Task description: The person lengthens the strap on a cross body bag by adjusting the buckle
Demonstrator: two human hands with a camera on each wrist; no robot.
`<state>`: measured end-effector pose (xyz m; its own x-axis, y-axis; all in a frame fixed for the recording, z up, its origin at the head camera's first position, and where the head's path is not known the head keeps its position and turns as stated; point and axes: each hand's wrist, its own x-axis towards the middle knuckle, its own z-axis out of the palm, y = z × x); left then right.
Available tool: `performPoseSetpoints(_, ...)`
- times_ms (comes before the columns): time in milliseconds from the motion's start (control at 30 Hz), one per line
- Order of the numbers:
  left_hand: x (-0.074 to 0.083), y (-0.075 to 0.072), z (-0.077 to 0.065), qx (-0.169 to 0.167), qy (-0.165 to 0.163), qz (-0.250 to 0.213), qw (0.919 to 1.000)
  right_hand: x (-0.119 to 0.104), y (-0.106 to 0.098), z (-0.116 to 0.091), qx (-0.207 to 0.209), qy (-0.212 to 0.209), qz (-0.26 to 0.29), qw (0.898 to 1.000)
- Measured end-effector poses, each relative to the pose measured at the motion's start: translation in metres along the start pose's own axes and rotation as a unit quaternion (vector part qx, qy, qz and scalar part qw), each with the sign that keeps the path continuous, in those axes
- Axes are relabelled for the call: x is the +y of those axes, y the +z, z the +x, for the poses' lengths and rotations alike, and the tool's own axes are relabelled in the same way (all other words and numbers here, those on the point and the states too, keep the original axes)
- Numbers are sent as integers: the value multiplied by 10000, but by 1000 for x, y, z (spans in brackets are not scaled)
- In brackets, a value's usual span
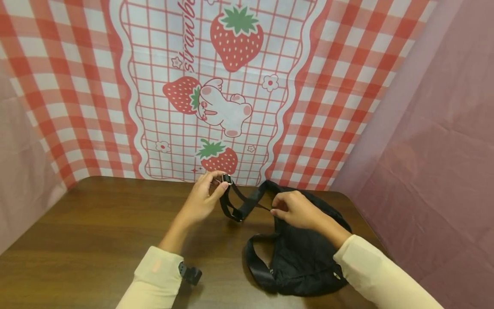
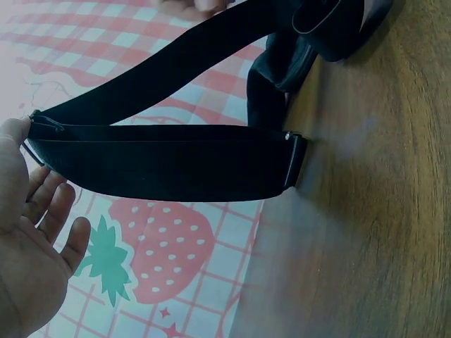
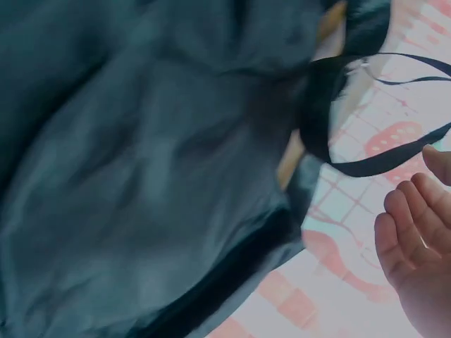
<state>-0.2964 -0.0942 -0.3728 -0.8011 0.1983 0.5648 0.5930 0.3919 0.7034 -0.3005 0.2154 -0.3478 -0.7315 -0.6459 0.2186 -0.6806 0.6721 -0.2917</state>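
A black fabric bag (image 1: pixel 308 257) lies on the wooden table, partly under my right forearm. Its long webbing strap (image 2: pixel 169 167) is raised in a loop toward my left hand (image 1: pixel 201 194). Between thumb and fingers, that hand pinches the strap at a slider buckle (image 1: pixel 227 179). A second buckle (image 2: pixel 296 162) hangs at the low end of the loop, close over the tabletop. My right hand (image 1: pixel 297 209), above the bag, pinches another stretch of the strap (image 3: pixel 384 163) between thumb and index finger. In the right wrist view its other fingers are loosely bent.
The wooden table (image 1: pixel 96 240) reaches back to a red-and-white strawberry cloth (image 1: pixel 216 64) hung behind it. Pink fabric (image 1: pixel 436 128) hangs along the right side. A wide black band (image 1: pixel 256 266) curves out from the bag's near left side. A small black device (image 1: pixel 190 274) sits on my left sleeve.
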Motion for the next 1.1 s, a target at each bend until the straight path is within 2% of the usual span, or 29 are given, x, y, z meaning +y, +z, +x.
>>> performPoseSetpoints(167, 1, 4, 0, -123, 6, 5, 9999, -10, 1, 13, 288, -155, 188, 9993)
performPoseSetpoints(400, 1, 7, 0, -249, -8, 17, 9997, -23, 1, 30, 480, -59, 414, 9980)
performPoseSetpoints(700, 1, 8, 0, -390, 134, 111, 9991, -42, 0, 48, 441, -13, 669, 9968)
performPoseSetpoints(1100, 2, 5, -1, -802, 186, -103, 9966, -47, 3, 62, 521, -136, 969, 9938)
